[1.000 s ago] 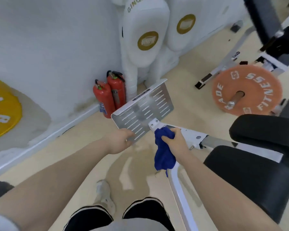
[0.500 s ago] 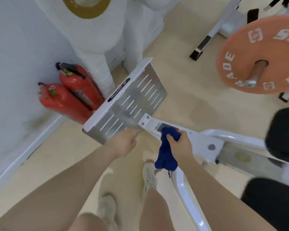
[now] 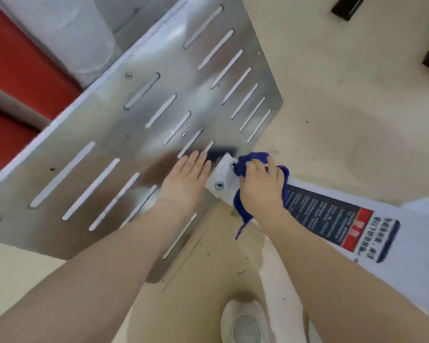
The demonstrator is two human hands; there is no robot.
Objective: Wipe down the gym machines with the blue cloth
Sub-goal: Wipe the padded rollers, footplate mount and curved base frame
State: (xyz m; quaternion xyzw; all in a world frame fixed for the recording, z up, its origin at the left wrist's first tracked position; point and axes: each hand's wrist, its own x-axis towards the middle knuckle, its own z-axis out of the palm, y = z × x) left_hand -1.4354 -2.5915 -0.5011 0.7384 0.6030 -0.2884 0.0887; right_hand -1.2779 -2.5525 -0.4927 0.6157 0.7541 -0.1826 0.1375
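Left hand (image 3: 187,180) lies flat, fingers straight, on the slotted plate (image 3: 139,134). Right hand (image 3: 260,186) grips the bunched cloth (image 3: 243,164), pressing it on the white bracket (image 3: 222,175) where plate meets frame (image 3: 372,233).

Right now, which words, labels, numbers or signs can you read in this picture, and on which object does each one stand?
None can be read with certainty.
Warning sticker on the white frame: lines of small print on a dark panel, then a red block, then larger dark characters; all too blurred to read.
Slotted metal plate: no text visible.
Blue cloth held in the right hand: no text.
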